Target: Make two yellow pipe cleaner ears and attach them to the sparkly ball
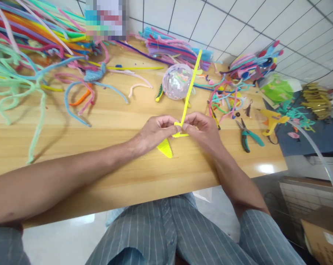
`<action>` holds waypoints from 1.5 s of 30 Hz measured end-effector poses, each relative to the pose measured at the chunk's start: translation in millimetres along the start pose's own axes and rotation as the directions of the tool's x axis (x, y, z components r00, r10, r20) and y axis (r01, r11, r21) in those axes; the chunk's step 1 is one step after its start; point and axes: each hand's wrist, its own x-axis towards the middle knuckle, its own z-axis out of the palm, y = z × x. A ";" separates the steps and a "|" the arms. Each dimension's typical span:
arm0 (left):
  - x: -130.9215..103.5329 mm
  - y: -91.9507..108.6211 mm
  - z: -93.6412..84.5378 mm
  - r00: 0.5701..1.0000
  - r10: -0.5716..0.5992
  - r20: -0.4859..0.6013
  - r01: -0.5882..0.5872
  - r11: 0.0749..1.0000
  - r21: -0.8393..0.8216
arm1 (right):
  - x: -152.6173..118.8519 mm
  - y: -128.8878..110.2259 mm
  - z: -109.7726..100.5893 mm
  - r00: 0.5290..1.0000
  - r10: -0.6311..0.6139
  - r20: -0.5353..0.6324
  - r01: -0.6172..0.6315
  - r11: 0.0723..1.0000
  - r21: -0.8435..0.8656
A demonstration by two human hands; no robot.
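Both hands meet over the wooden table, pinching a bent yellow pipe cleaner. One long end of it sticks up and away, past a clear speckled ball. My left hand grips the folded part between thumb and fingers. From the other side, my right hand pinches the pipe cleaner close to the bend. Below the left fingers a flat yellow pointed piece shows; whether it is joined to the pipe cleaner I cannot tell. The fingertips partly hide the fold.
Beyond the hands sits the clear ball. Pliers and a yellow glue gun lie to the right. Pale green pipe cleaners spread over the left side. Pink and blue bundles line the tiled wall. The table's front edge is near my lap.
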 end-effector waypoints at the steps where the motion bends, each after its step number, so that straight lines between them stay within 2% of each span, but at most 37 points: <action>1: -0.2 0.5 0.1 1.000 -0.002 0.003 0.002 1.000 -0.003 | 0.1 0.1 0.0 1.000 -0.004 0.003 0.004 1.000 -0.002; 5: -1.2 3.9 0.3 1.000 0.004 0.007 -0.004 1.000 -0.001 | -0.2 0.4 0.8 1.000 -0.005 -0.006 0.005 1.000 0.012; 12: -1.7 4.5 0.9 1.000 0.007 0.019 -0.007 0.999 0.035 | -0.6 -3.5 2.2 0.997 0.052 -0.062 -0.042 0.987 0.154; 19: 0.6 -0.3 0.8 0.999 0.029 0.037 -0.031 0.998 0.054 | -2.4 -3.7 2.7 0.994 0.048 -0.096 -0.036 0.992 0.117; 28: -1.7 2.7 0.2 0.998 0.038 0.056 -0.044 0.994 0.103 | -1.2 0.8 3.3 0.991 -0.035 -0.129 0.048 0.994 0.095; 37: -0.5 -1.7 -0.4 0.995 0.076 0.060 -0.084 0.987 0.136 | -2.3 3.6 2.4 0.986 -0.131 -0.104 0.138 0.989 0.058; 45: -2.7 -3.4 1.7 0.990 0.138 0.018 -0.139 0.983 0.123 | -6.9 7.4 4.6 0.934 -0.329 -0.135 0.310 0.939 -0.147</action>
